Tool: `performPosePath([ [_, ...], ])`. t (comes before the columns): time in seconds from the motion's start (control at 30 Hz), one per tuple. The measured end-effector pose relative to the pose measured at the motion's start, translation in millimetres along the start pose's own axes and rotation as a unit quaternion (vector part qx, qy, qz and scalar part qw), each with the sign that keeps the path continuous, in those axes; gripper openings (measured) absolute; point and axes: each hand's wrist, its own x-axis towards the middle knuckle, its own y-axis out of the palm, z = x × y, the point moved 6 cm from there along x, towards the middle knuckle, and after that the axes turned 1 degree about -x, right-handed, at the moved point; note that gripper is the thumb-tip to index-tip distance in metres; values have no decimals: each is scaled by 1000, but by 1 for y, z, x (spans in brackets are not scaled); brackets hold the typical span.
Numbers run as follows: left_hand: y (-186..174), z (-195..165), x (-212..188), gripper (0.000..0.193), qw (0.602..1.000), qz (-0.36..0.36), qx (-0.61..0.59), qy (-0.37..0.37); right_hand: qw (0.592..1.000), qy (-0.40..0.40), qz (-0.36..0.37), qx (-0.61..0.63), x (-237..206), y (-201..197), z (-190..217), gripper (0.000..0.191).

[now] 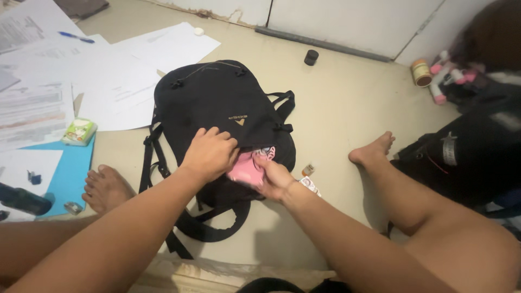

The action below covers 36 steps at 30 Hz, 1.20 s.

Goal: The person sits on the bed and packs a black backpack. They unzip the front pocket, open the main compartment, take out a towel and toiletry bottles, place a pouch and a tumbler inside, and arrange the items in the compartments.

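Right now your left hand [209,153] lies curled over the lower front of the black backpack [217,106], fingers bent and pressing the fabric down at the mouth of the pocket. Your right hand [275,178] is just beside it, nearer your right leg, thumb and fingers pinched shut on the edge of a pink pouch [247,169]. That pouch sits half in, half out of the backpack's opening, between your two hands; how much of it is hidden inside I cannot tell.

The backpack lies flat on the pale floor [347,97], straps [209,228] trailing toward you. It looks soft and slack, so expect it to slide or bunch unless your left hand pins it. The pouch looks light and limp, likely cloth or thin plastic; it should fold when tugged, so grip it by its firmer edge, not the loose middle.

Around the backpack: loose white papers [116,89] to its left, with a blue pen [76,37] beyond them, and a small green packet [79,131] on the edge of a blue folder [70,173]. A small black cap [311,57] lies past the backpack near the wall. A little orange-capped tube [307,170] and a printed card [310,185] lie close to your right wrist. Another dark bag [467,163] lies well to the backpack's right, beyond your leg.
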Motion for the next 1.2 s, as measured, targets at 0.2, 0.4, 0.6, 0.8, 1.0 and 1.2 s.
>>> performPosePath([
  [0.2,7,6,9,24,993,76,-64,-57,973,-123,-193,15,74,-21,25,22],
  [0.4,2,36,-24,37,976,150,-111,-113,966,68,-39,-245,18,19,39,31],
  [0.6,1,37,-30,59,967,184,-120,-131,873,-22,-120,-472,17,35,51,39],
  [0.8,12,50,-36,57,936,236,-170,-198,789,-10,-54,-612,3,46,54,29],
  [1.0,41,69,-34,43,883,285,-274,-253,669,-243,33,-702,-54,77,27,42],
  [1.2,60,75,-31,44,873,302,-281,-260,635,-282,29,-718,-86,104,16,56],
])
